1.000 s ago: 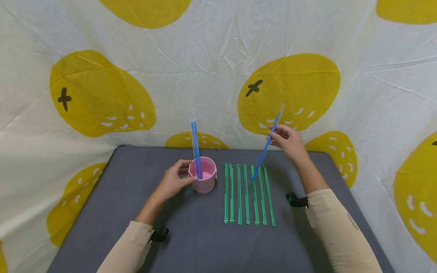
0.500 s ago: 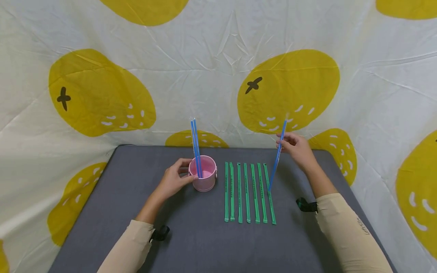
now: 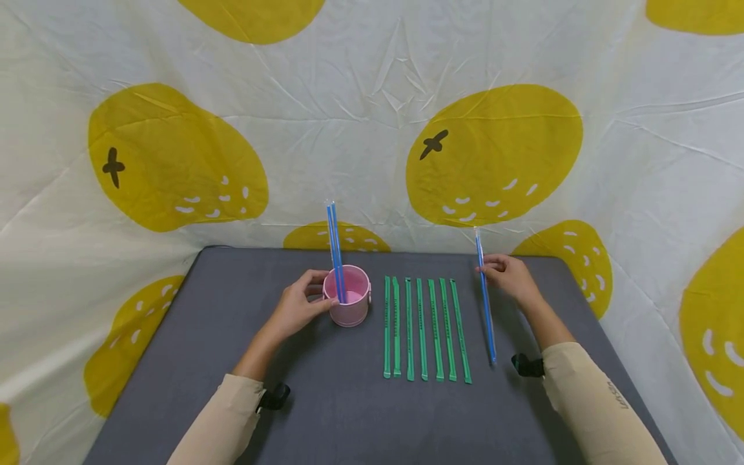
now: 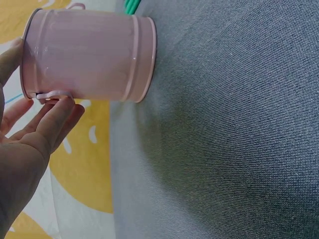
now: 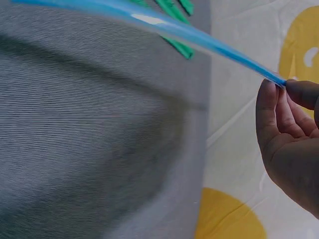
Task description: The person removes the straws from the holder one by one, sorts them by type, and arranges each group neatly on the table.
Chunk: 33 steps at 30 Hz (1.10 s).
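Pinching the far end of a blue straw [image 3: 485,298] between thumb and fingertips, your right hand [image 3: 507,274] holds it slanted over the grey surface [image 3: 325,413], its near end down close to the cloth, just right of the green strips. In the right wrist view your fingers [image 5: 273,112] close on the straw's tip [image 5: 199,37]. Your left hand [image 3: 296,307] rests against the left side of the pink cup [image 3: 349,303], fingers loosely curved and touching its wall and small handle [image 4: 50,95]. Two blue straws [image 3: 335,252] stand upright in that cup. Seven green strips [image 3: 424,329] lie side by side between cup and held straw, well apart from your hands. A white cloth with yellow fruit prints [image 3: 494,155] hangs behind.
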Available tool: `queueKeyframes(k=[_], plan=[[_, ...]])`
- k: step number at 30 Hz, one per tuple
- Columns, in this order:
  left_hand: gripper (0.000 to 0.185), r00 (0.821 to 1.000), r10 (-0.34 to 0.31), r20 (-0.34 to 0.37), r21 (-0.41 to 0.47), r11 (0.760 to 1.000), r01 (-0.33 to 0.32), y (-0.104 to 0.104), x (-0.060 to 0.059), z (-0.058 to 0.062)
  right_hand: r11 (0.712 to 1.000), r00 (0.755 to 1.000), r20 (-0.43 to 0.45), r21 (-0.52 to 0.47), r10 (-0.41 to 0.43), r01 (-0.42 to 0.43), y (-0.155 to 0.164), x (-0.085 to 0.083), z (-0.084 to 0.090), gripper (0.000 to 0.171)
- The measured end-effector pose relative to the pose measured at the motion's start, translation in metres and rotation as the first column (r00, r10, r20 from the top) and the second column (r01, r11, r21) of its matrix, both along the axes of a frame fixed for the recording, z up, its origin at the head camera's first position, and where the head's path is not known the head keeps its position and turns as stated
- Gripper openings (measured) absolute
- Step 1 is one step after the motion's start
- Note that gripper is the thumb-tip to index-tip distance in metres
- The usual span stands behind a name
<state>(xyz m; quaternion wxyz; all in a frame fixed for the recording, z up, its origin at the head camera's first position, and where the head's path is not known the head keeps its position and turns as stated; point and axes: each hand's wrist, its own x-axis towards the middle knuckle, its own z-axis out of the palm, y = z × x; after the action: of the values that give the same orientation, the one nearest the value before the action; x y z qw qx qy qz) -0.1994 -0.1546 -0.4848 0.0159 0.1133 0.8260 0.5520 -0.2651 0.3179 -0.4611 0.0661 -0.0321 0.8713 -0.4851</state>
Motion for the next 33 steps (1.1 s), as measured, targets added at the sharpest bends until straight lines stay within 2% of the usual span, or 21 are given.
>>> queueKeyframes(k=[2, 14, 19, 27, 33], plan=[[0.06, 1.0, -0.002, -0.002, 0.005, 1.0, 0.002, 0.0, 0.0, 0.0, 1.0, 1.0, 0.016, 0.025, 0.005, -0.006, 0.001, 0.002, -0.007, 0.038], [0.061, 1.0, -0.001, -0.005, 0.012, 1.0, 0.001, 0.0, 0.0, -0.002, 0.999, 0.994, 0.112, 0.031, 0.019, -0.023, -0.002, 0.012, -0.038, 0.036], [0.061, 1.0, 0.003, -0.002, 0.01, 1.0, -0.003, 0.001, 0.0, -0.001, 0.998, 0.99, 0.138, 0.063, 0.003, -0.012, -0.005, 0.015, -0.044, 0.035], [0.061, 1.0, 0.01, 0.007, -0.012, 1.0, -0.01, 0.001, 0.002, 0.0, 0.999, 0.976, 0.215, 0.048, -0.035, 0.025, -0.009, 0.019, -0.053, 0.033], [0.061, 1.0, 0.009, 0.0, -0.015, 1.0, -0.009, 0.001, 0.001, 0.0, 0.997, 0.974, 0.219, 0.057, -0.055, 0.043, -0.013, 0.021, -0.059, 0.033]])
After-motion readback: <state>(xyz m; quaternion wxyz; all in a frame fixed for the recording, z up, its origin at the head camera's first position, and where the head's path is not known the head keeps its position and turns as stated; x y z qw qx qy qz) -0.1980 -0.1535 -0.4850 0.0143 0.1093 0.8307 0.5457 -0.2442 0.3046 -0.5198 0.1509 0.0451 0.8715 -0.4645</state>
